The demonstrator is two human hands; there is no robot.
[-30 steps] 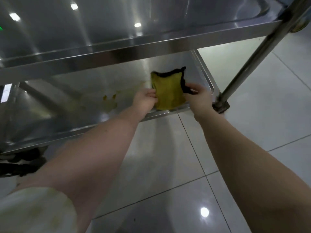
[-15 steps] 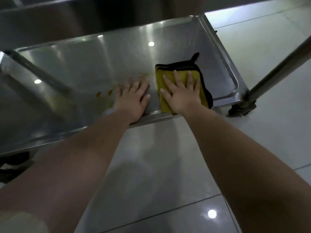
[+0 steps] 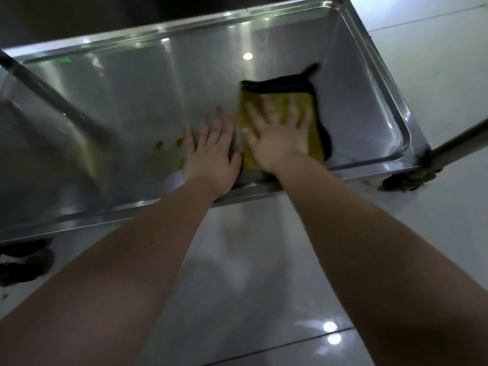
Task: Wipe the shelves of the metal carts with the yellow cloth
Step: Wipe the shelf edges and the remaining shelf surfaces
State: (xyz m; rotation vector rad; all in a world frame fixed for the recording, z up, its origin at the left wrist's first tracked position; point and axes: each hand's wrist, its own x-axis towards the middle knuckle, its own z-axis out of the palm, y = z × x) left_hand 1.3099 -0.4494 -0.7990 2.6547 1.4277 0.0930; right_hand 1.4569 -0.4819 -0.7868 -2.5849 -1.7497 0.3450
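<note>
We look down at the lowest shelf (image 3: 264,62) of a stainless steel cart, a shallow tray with a raised rim all round, standing on a glossy tiled floor (image 3: 264,260). Our right hand (image 3: 280,138) lies flat with fingers spread on the yellow cloth (image 3: 314,143), a folded, black-edged cloth resting on the shelf toward its right end, near the front rim. Our left hand (image 3: 211,151) is just beside it, also flat and spread, its palm pressed on bare steel and holding nothing. Left of that hand sit small orange-yellow spots (image 3: 169,144) with a faint smear around them. To wipe well, we judge the palm should keep even pressure so the folds stay together, and the strokes should run leftward across the spots; the left hand would have to lift clear first. The open steel lies mostly to the left and toward the back. A slanted cart post (image 3: 52,99) crosses the left part of the view and may block a long sweep. On the right, the rim corner and a second post (image 3: 459,143) above a caster (image 3: 406,180) are close, where dirt may collect.
</note>
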